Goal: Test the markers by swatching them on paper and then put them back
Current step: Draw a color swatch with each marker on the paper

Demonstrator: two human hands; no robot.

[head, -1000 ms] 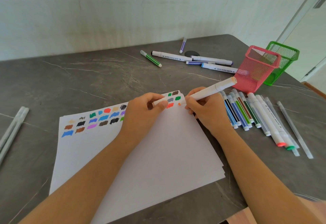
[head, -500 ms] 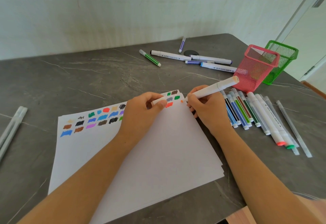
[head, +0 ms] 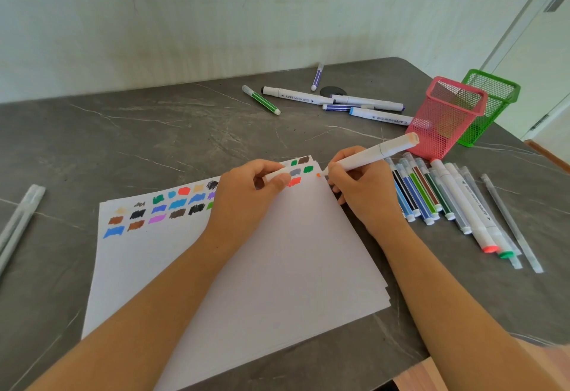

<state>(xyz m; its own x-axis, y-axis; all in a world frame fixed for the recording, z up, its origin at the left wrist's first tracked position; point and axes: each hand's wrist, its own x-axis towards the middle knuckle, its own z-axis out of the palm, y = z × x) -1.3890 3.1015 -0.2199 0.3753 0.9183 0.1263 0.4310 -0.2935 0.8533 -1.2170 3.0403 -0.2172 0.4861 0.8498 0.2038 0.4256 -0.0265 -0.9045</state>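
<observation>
A grey marble-patterned table (head: 154,131) stands against a pale wall, with a stack of white paper (head: 277,267) lying on it, its far edge covered in rows of colour swatches (head: 172,205). The right hand (head: 364,193) grips a white marker (head: 370,153) with curled fingers, its orange tip touching the paper's far right corner beside a small orange mark (head: 318,175). The left hand (head: 246,196) rests on the sheet and pinches a white cap (head: 276,174) between thumb and forefinger. Just right of the paper lies a row of markers (head: 431,196), side by side. Behind them stand a pink mesh holder (head: 444,119) and a green mesh holder (head: 490,104), touching each other. More markers (head: 327,101) lie scattered near the wall, and two clear pens (head: 18,224) rest at the left edge.
</observation>
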